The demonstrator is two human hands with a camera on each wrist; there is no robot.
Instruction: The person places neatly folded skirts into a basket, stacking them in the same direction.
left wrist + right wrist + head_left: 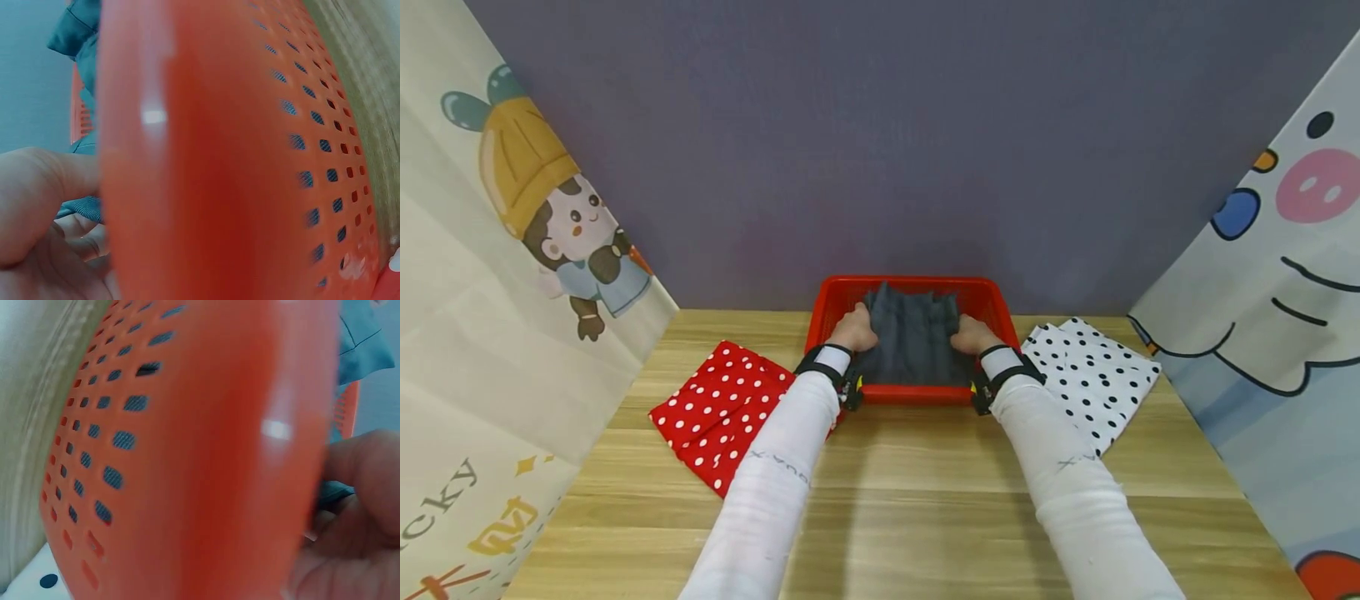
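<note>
A dark grey piece of fabric [916, 340] lies bunched in a red plastic basket [917, 395], its upper edge raised in folds near the back wall of the basket. At its left side my left hand [854, 328] pinches the fabric between thumb and fingers; my right hand [975, 335] does the same at the right side. Both hands are inside the basket, reaching over the front rim. In the left wrist view, the basket wall [206, 156] hides part of the fingers. Stitched seams show on the fabric [365, 347] in the right wrist view.
A red cloth with white dots [722, 408] lies left of the basket, partly under the left sleeve. On the right is a folded white cloth with black dots [1093, 375]. A grey wall [910, 150] rises behind the wooden table [925, 517]; printed curtains flank both sides.
</note>
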